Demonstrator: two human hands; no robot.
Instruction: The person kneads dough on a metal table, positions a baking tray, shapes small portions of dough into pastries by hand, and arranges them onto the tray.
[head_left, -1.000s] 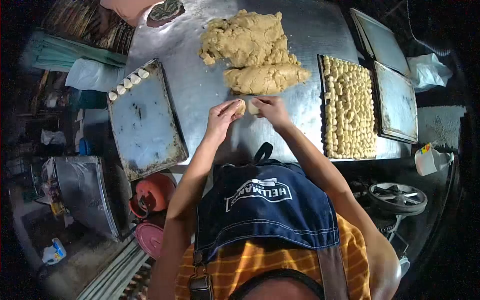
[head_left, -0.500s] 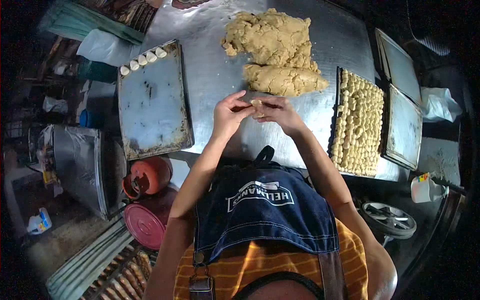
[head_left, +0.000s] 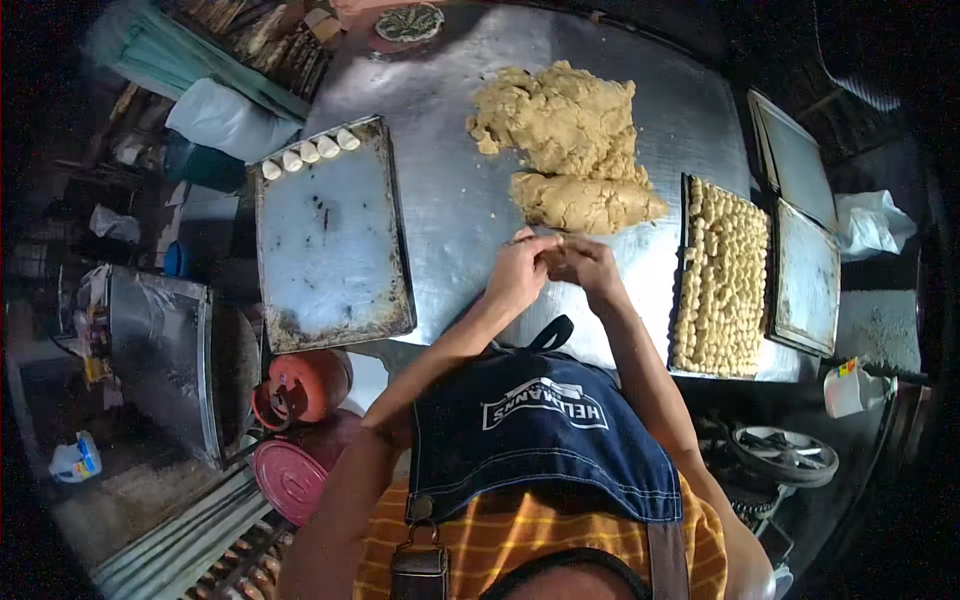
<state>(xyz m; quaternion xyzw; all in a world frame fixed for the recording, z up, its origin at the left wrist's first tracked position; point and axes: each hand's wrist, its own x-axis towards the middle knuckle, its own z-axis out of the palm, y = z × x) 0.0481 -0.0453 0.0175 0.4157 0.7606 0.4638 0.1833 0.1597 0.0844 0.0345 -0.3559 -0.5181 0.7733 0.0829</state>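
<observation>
Over the near part of the metal table [head_left: 450,270], my left hand [head_left: 519,272] and my right hand [head_left: 592,268] meet, fingers curled together. They close on a small piece of dough, which the fingers now almost wholly hide. Just beyond them lies a thick roll of yellowish dough [head_left: 588,204], its surface cracked. Behind the roll spreads a larger rough mound of the same dough [head_left: 560,112]. To the right of my hands, a dark baking tray [head_left: 677,262] is covered with tight rows of small shaped dough pieces [head_left: 722,285].
On the left, a worn baking tray [head_left: 330,250] carries a short row of pale dough pieces [head_left: 308,152] along its far edge. More trays [head_left: 806,270] stand at the right edge. An orange gas cylinder [head_left: 308,385] and a pink-lidded bin [head_left: 292,482] are below left.
My hands have drawn closer together, and the dough piece that showed between the fingers is now covered. The whole view has shifted, so the table appears lower and slightly right.
</observation>
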